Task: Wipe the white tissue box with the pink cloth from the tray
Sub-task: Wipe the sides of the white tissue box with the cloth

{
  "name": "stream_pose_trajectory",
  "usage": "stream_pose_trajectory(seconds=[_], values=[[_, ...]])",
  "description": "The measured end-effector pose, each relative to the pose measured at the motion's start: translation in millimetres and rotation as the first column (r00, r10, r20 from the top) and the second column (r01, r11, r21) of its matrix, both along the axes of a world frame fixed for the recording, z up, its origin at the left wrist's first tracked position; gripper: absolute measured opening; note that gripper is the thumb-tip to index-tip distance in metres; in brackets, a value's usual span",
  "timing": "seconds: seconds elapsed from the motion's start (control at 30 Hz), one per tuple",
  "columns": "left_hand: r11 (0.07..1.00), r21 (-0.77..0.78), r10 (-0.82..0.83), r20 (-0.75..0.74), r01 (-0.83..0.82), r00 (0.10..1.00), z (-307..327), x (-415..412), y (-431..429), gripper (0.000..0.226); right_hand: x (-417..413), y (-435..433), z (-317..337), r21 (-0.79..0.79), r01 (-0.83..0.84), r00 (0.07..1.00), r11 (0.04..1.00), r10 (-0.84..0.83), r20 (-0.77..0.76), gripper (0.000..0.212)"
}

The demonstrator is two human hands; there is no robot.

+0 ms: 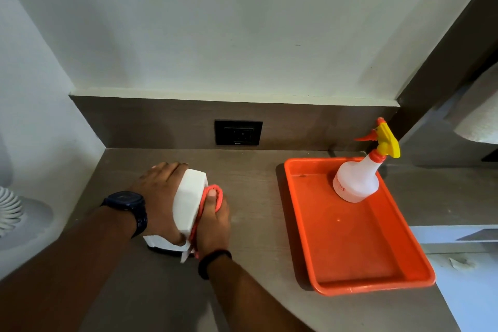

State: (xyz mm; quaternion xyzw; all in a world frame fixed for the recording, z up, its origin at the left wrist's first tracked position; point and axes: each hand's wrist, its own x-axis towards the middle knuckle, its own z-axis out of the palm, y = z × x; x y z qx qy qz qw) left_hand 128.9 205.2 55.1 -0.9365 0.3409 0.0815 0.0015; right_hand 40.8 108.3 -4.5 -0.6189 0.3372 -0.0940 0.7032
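The white tissue box (188, 201) stands on the grey-brown counter, left of centre. My left hand (159, 194), with a dark watch on its wrist, grips the box from its left side and top. My right hand (214, 223) presses the pink cloth (213, 191) against the box's right side; the cloth is bunched around my fingers and mostly hidden between hand and box. A tissue corner sticks out near the box's lower front. The orange tray (350, 250) lies to the right, apart from both hands.
A white spray bottle (355, 183) with a yellow and orange trigger head stands in the tray's far corner. A black wall socket (238, 132) sits on the back panel. A white fan (9, 210) is at the left edge. The counter (256, 223) ends at the right past the tray.
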Motion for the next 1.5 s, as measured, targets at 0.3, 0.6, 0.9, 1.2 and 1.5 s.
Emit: stream_pose_trajectory(seconds=[0.3, 0.6, 0.9, 1.2, 1.5], values=[[0.999, 0.004, -0.033, -0.02, 0.033, 0.999, 5, 0, -1, 0.132, 20, -16, 22, -0.165, -0.021, 0.986, 0.986, 0.048, 0.16, 0.033], [1.0, 0.0, -0.004, -0.039, 0.004, 0.999, 3, -1, -1, 0.143, -19, 12, -5, 0.009, -0.025, 0.998, 1.0, 0.024, 0.059, 0.036], [0.999, -0.052, -0.012, -0.021, 0.011, 1.0, -3, 3, 2, 0.125, 30, -21, 27, -0.073, -0.039, 0.993, 0.997, 0.047, 0.112, 0.021], [0.999, -0.03, -0.019, -0.026, 0.018, 0.999, 0, 1, 1, 0.14, -10, 12, 21, 0.065, 0.061, 0.997, 0.996, -0.064, 0.042, 0.032], [0.999, -0.046, 0.014, -0.017, -0.014, 1.0, -6, 4, 2, 0.137, 23, -14, 26, 0.043, 0.011, 1.0, 0.999, -0.01, -0.008, 0.042]])
